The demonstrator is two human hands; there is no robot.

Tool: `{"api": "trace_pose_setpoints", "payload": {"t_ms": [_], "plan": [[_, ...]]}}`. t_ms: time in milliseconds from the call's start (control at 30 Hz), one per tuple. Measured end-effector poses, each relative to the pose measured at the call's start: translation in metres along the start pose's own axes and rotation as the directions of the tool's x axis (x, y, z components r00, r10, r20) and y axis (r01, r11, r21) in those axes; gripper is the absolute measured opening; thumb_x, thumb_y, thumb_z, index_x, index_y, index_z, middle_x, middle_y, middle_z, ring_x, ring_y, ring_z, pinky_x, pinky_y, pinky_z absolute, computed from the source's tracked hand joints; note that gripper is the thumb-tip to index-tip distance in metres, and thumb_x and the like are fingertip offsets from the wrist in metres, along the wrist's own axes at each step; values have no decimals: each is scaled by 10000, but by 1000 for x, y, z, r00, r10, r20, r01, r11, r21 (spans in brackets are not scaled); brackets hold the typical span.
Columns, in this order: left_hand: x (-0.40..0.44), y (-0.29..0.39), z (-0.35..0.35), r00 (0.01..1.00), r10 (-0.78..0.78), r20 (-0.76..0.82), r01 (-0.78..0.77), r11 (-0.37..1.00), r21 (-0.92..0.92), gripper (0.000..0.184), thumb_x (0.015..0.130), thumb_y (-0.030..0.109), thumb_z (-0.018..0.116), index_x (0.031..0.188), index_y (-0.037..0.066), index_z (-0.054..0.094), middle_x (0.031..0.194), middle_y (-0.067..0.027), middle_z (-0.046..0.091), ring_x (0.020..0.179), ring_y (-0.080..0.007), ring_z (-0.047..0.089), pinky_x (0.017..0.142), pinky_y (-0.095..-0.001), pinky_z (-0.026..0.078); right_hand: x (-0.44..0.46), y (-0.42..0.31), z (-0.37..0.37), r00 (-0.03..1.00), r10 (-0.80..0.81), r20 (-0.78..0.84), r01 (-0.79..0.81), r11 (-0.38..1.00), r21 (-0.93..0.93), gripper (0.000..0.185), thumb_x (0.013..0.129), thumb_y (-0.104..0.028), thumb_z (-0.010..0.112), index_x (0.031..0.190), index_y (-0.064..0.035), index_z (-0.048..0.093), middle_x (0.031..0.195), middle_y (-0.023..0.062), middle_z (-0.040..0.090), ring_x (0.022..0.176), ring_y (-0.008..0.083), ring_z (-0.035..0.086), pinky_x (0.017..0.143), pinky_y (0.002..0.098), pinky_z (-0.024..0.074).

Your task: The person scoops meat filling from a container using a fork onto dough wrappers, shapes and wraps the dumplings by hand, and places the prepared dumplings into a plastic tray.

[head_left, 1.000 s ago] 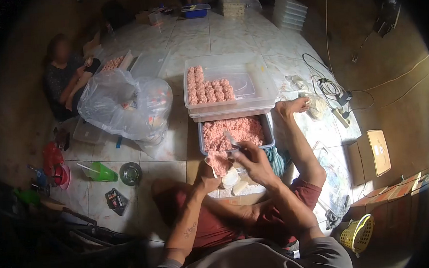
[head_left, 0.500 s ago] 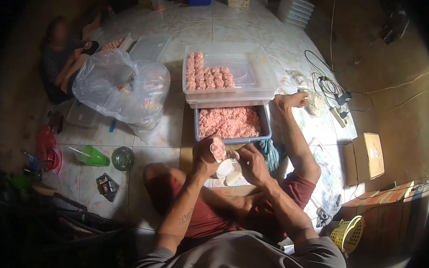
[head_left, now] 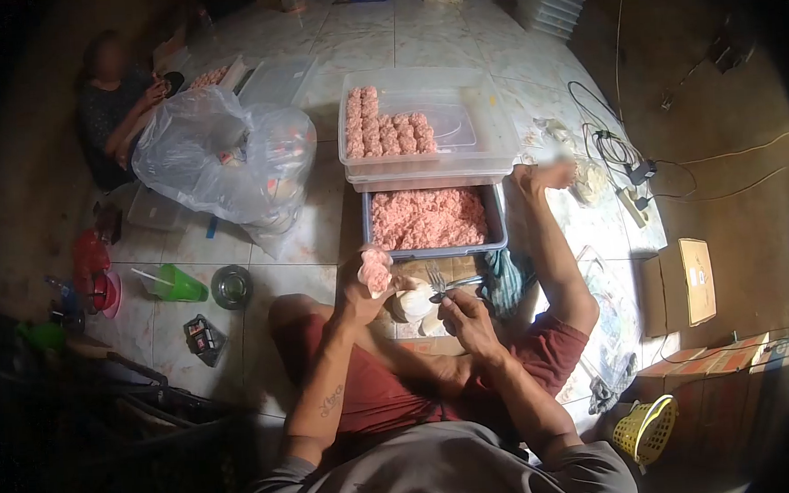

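My left hand (head_left: pixel 355 304) is closed around a pale, thin wrapper filled with pink minced meat (head_left: pixel 375 271), its filled top facing up. In my right hand (head_left: pixel 472 325) is a metal fork (head_left: pixel 436 281), tines pointing up and away from me. Round white wrappers (head_left: pixel 412 306) lie on the board between my hands, partly behind the fork. Just beyond them stands a dark tub (head_left: pixel 504 239) of loose pink minced meat (head_left: pixel 427 218). Behind that, a clear plastic container (head_left: pixel 487 134) holds rows of meat-filled pieces (head_left: pixel 398 136) along its left side.
A large plastic bag (head_left: pixel 193 154) sits to the left, near a seated person (head_left: pixel 115 105). Closer in are a green cup (head_left: pixel 182 284) and a glass ashtray (head_left: pixel 231 288). A striped cloth (head_left: pixel 505 283) lies by my leg. Cables (head_left: pixel 608 150) and a yellow basket (head_left: pixel 645 430) are on the right.
My left hand has moved left and slightly down with the filled wrapper. My right hand has come lower, and the fork now shows clearly, apart from the filling. The seated person's hands have risen.
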State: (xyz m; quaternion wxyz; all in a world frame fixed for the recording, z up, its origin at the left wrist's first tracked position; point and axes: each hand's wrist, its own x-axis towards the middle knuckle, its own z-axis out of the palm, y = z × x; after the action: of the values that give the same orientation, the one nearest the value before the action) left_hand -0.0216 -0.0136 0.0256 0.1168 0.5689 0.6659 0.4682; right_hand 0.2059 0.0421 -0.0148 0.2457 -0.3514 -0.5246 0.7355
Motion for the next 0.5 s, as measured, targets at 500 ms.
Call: {"api": "trace_pose_setpoints", "payload": {"t_ms": [500], "plan": [[-6,-3,11,980,169,103,-153,978,-143,419,855,391,786,1104,60,725,1179,-114,633,1158,-252,567,956,-429,471,16,-64,46,967,-97,236,-65,800,597,344,1031,-225,549,1300,-20,611,912,-11,649,630,54,413,574,229,328]]}}
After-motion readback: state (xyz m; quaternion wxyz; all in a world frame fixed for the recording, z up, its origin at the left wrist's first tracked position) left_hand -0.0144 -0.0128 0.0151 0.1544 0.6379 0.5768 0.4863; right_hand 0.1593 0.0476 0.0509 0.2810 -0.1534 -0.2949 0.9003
